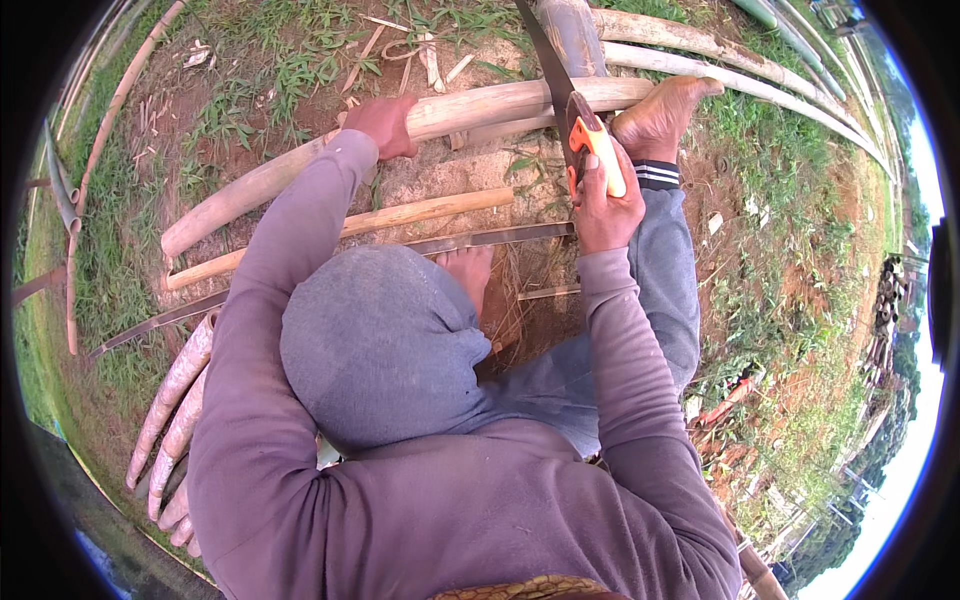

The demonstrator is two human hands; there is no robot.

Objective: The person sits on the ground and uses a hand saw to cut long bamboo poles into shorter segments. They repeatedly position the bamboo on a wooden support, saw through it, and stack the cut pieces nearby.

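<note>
A pale bamboo pole (480,110) lies slantwise across the ground in front of me, its near left end lower in the view. My left hand (384,127) grips it from above, around the middle. In my right hand (608,205) is the orange and white handle of a handsaw (553,70). The saw's dark blade crosses the pole near its right end and points away from me. My right foot (655,118) rests against that end, just right of the blade. Whether the teeth have cut into the pole, I cannot tell.
Under the pole's far side is a thick grey log (572,35). A thinner split strip (430,211) and a long dark strip (520,236) lie nearer me. Several poles (178,390) are stacked at left; more long poles (720,50) extend far right. A red-handled tool (728,402) lies in grass.
</note>
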